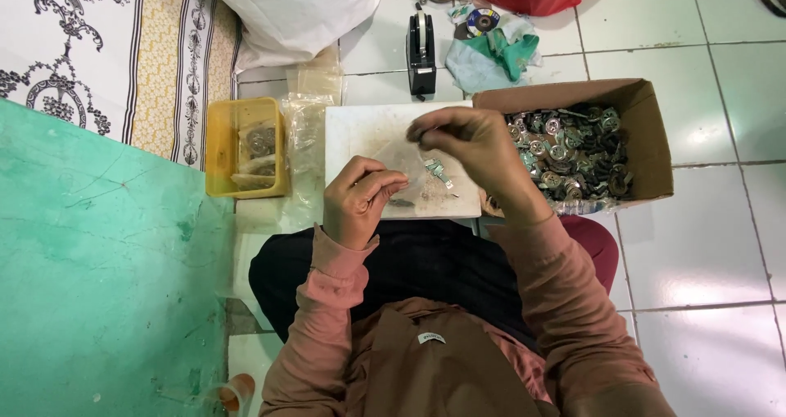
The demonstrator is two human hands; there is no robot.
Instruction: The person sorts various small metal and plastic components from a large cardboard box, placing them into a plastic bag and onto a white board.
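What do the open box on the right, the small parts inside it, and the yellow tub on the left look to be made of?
Open box: brown corrugated cardboard, matte, flaps folded out. Small parts: probably metal, grey with silvery glints. Yellow tub: likely plastic, smooth and slightly translucent.

Small clear plastic bag [399, 156], held open above white board, small metal piece [436, 171] just beside
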